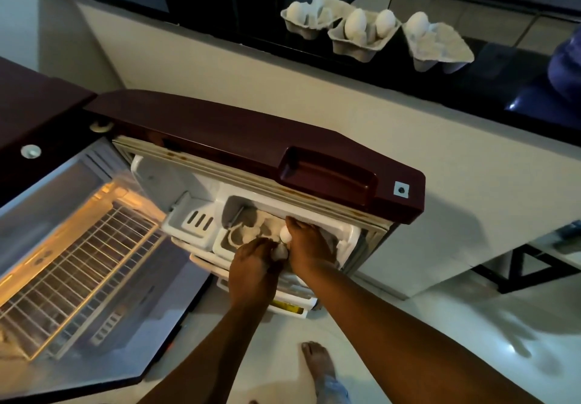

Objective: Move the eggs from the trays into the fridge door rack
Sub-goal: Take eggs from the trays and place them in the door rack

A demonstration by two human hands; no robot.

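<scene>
At the fridge door: both hands are down in the door rack (347, 240), a white compartment on the inside of the open dark red door (251, 139).
Left hand (253, 265): fingers curled down around a white egg (280, 252); only part of the egg shows between the two hands.
Right hand (309, 243): fingers bent and closed on a second egg (285, 234), which shows at the thumb side, just above the first one.
Distance between hands: they are touching or almost touching; I cannot tell which.
Rack content: pale round shapes lie left of the hands, too blurred to count.
Trays: three grey paper trays stand in a row on the dark counter (490, 67) behind the door.
Left tray (309, 21): one egg visible.
Middle tray (361, 42): two eggs upright, side by side.
Right tray (440, 48): one egg at its far corner.
Fridge interior (78, 246): lit in a warm colour, with a wire shelf.
Floor: a bare foot (316, 359) stands below the arms.
</scene>
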